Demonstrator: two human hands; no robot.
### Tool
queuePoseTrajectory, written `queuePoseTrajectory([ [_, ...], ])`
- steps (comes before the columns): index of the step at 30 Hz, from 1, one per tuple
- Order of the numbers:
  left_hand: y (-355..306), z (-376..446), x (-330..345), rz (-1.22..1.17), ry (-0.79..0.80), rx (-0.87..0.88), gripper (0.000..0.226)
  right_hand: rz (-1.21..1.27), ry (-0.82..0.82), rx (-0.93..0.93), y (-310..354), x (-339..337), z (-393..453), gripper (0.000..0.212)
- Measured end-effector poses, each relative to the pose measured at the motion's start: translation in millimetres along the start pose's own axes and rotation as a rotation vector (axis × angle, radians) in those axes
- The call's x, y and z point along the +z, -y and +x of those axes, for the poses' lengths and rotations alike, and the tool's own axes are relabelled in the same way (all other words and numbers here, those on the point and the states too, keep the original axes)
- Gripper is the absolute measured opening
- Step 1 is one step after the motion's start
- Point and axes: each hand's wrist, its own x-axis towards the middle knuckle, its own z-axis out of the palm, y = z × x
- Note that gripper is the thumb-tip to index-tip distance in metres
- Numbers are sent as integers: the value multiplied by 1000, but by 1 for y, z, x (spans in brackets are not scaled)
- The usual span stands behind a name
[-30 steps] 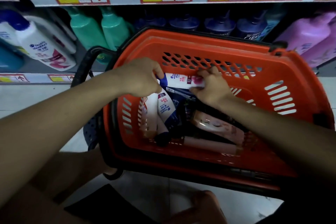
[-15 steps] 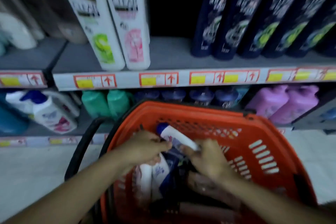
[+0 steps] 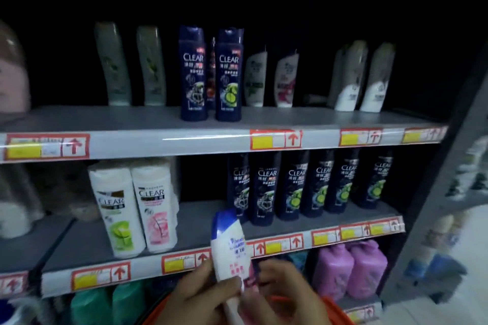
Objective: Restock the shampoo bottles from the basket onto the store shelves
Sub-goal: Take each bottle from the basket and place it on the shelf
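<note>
A white shampoo bottle [image 3: 230, 247] with a blue cap and pink label stands upright in front of the middle shelf edge. My left hand [image 3: 203, 295] grips its lower part, thumb across the front. My right hand [image 3: 286, 295] is at the bottle's right side near the base; blur hides whether its fingers hold it. Only a strip of the orange basket's rim [image 3: 335, 307] shows below my hands, its contents out of sight.
The top shelf [image 3: 158, 124] carries two dark blue Clear bottles [image 3: 210, 74] and pale bottles with gaps between. The middle shelf [image 3: 87, 243] holds two white Clear bottles [image 3: 134, 208] and a row of dark ones [image 3: 311, 182]. Purple jugs [image 3: 351, 269] and green bottles sit below.
The white bottle has been lifted out of the basket and turned upright. My view has swung up from the basket to the shelves. Both hands rose with the bottle.
</note>
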Motion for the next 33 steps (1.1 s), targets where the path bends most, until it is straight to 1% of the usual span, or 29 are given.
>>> queuePoseTrajectory([
  [1, -7, -2, 3, -21, 109, 50, 47, 11, -73, -77, 14, -10, 3, 25],
  [2, -17, -6, 6, -14, 197, 89, 56, -10, -102, -139, 29, -21, 3, 31],
  [3, -29, -7, 11, -5, 225, 163, 58, -31, -96, -204, 41, -25, -3, 36],
  [6, -70, -3, 30, 37, 188, 367, 58, -96, -30, -363, 89, -47, -6, 35],
  [8, -100, -5, 46, 96, 169, 446, 48, -84, -23, -444, 115, -57, -4, 35],
  [11, -145, 0, 71, 177, 134, 514, 42, -86, -95, -545, 147, -75, 8, 34],
  [15, -193, 43, 106, 251, 6, 600, 41, -128, -221, -610, 187, -101, 51, 30],
  [18, -220, 87, 132, 264, -95, 625, 39, -191, -293, -618, 210, -123, 106, 34],
  [20, -231, 121, 144, 261, -178, 616, 37, -205, -291, -606, 220, -135, 145, 36],
  [23, -243, 170, 154, 250, -299, 582, 36, -213, -274, -575, 228, -143, 198, 34],
  [25, -247, 200, 158, 261, -366, 562, 34, -272, -282, -578, 231, -148, 231, 33],
  [27, -250, 225, 159, 284, -413, 527, 28, -322, -266, -555, 233, -154, 260, 29],
  [30, -254, 249, 155, 272, -444, 497, 25, -371, -250, -510, 236, -155, 291, 12],
  [33, -259, 270, 150, 296, -478, 492, 37, -387, -252, -491, 239, -151, 307, 11],
])
